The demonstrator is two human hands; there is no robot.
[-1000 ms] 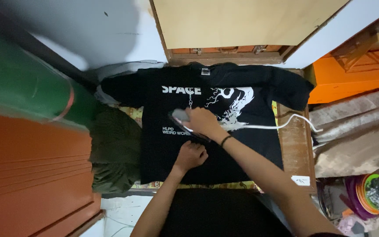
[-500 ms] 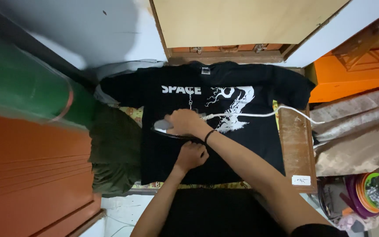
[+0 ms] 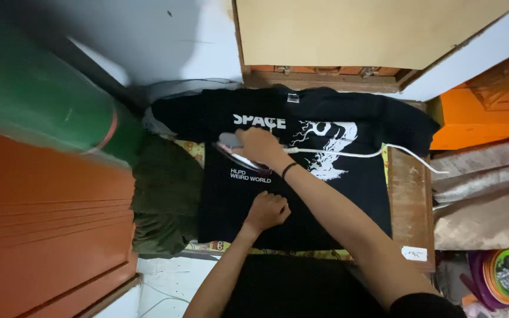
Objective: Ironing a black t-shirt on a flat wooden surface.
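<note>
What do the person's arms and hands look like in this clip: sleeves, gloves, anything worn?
Both forearms are bare, with no gloves. The right hand has a thin dark band at the wrist, and a dark sleeve edge shows near the shoulder. The left hand wears nothing visible.

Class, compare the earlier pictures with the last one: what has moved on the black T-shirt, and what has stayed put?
The right hand has slid the iron toward the shirt's upper left, its white cord trailing. The left hand still presses the black T-shirt flat near the hem.
</note>
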